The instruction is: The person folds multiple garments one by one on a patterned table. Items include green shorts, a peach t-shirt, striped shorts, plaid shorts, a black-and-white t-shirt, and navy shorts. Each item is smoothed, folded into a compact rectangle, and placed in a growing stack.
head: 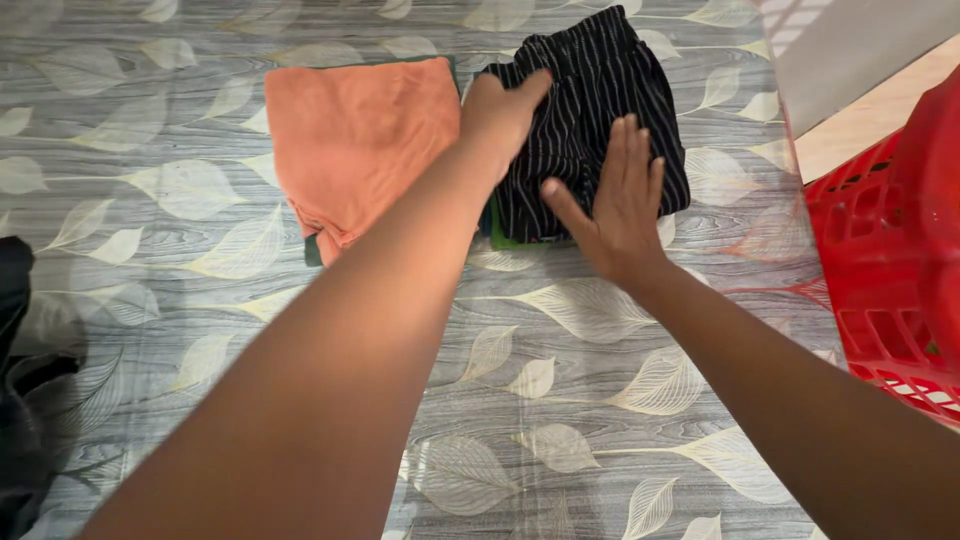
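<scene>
A folded black garment with thin white stripes (590, 80) lies on the leaf-patterned cloth at the upper middle. My left hand (500, 110) rests on its left edge with the fingers curled over the fabric. My right hand (618, 205) lies flat on its lower right part, fingers spread apart. A strip of green cloth (500, 238) shows under the striped garment's lower edge. A folded orange garment (360, 140) lies just to the left, beside my left hand.
A grey cloth with pale leaf prints (200, 200) covers the surface. A red plastic basket (890, 260) stands at the right edge. Dark clothing (20, 400) lies at the lower left. A pale floor strip (870, 120) shows at the upper right.
</scene>
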